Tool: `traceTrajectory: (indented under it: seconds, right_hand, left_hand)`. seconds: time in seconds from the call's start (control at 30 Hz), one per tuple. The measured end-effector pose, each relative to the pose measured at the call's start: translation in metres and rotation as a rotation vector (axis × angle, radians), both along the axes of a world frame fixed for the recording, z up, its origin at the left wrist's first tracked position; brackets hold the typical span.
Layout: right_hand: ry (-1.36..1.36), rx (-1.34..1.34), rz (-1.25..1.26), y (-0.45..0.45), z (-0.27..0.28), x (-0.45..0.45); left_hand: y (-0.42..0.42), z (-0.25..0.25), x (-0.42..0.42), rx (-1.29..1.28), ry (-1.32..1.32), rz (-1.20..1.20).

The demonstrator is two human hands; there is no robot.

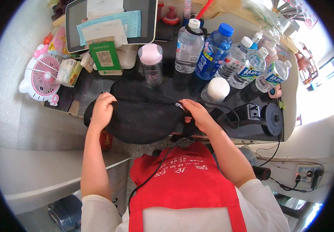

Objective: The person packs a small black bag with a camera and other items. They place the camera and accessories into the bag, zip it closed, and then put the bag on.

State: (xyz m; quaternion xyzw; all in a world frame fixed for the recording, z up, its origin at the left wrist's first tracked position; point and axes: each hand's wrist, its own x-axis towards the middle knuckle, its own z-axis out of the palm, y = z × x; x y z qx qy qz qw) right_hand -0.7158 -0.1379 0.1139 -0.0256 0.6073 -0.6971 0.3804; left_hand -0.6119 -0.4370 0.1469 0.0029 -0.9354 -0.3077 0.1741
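Note:
Between my two hands a black fabric bag is stretched out at the front edge of the dark glossy counter. Its lower part bulges over that edge toward my red apron. My left hand grips the bag's upper left corner, with the thumb folded over the cloth. At the upper right corner, beside a small white tag, my right hand pinches the fabric. A black mesh piece lies just behind the bag's straight top edge. The inside of the bag is hidden.
A clear tumbler with a pink lid and a white-capped jar stand close behind. Several bottles, one a blue bottle, line the back right. A kettle base and power socket sit right; a pink fan is left.

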Motion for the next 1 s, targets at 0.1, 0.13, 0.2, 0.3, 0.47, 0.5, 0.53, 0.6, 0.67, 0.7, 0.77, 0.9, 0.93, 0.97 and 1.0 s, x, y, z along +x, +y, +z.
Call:
traceTrajectory:
  seconds: [0.1,0.13,0.2,0.3,0.47,0.5,0.53,0.6,0.67,0.7,0.77,0.9,0.93,0.97,1.0]
  right_hand:
    - [0.002,0.012,-0.047,-0.005,0.002,0.002]
    - [0.019,0.015,-0.014,-0.005,0.002,0.001]
    - [0.052,0.021,0.05,-0.004,0.0,-0.002]
    - [0.069,0.06,0.167,-0.004,0.003,-0.006]
    - [0.096,0.226,0.273,-0.011,0.018,-0.003]
    - [0.097,0.258,0.33,-0.013,0.023,-0.002]
    - [0.112,0.249,0.299,-0.014,0.026,-0.002]
    - [0.141,0.229,0.238,-0.016,0.03,0.0]
    - [0.025,0.079,0.111,-0.017,0.022,-0.003]
    - [-0.063,-0.014,0.093,-0.014,0.019,-0.007]
    - [-0.217,-0.162,0.031,-0.016,0.02,-0.008]
    - [-0.437,-0.352,-0.055,-0.019,0.014,-0.013]
    - [-0.482,-0.393,-0.055,-0.02,0.011,-0.015]
    - [-0.493,-0.391,-0.078,-0.02,0.01,-0.016]
    - [-0.498,-0.386,-0.082,-0.021,0.013,-0.015]
  left_hand:
    - [-0.01,0.004,0.001,0.007,0.004,0.086]
    - [-0.01,0.004,0.0,0.013,0.026,0.099]
    - [-0.01,0.004,-0.003,-0.027,0.02,0.14]
    - [-0.01,0.003,-0.01,-0.06,0.044,0.192]
    - [-0.009,0.004,-0.016,-0.068,0.038,0.258]
    - [-0.013,0.004,-0.016,-0.081,0.016,0.248]
    - [-0.014,0.004,-0.014,-0.083,0.033,0.252]
    - [-0.011,0.007,-0.01,-0.089,0.068,0.263]
    - [-0.016,0.006,-0.002,-0.015,0.118,0.282]
    - [-0.019,0.007,0.004,0.02,0.141,0.301]
    - [-0.029,0.006,0.019,0.078,0.181,0.351]
    - [-0.05,-0.022,0.058,0.335,0.186,0.573]
    - [-0.049,-0.026,0.066,0.392,0.187,0.621]
    - [-0.048,-0.03,0.074,0.449,0.189,0.668]
    - [-0.048,-0.036,0.082,0.448,0.169,0.687]
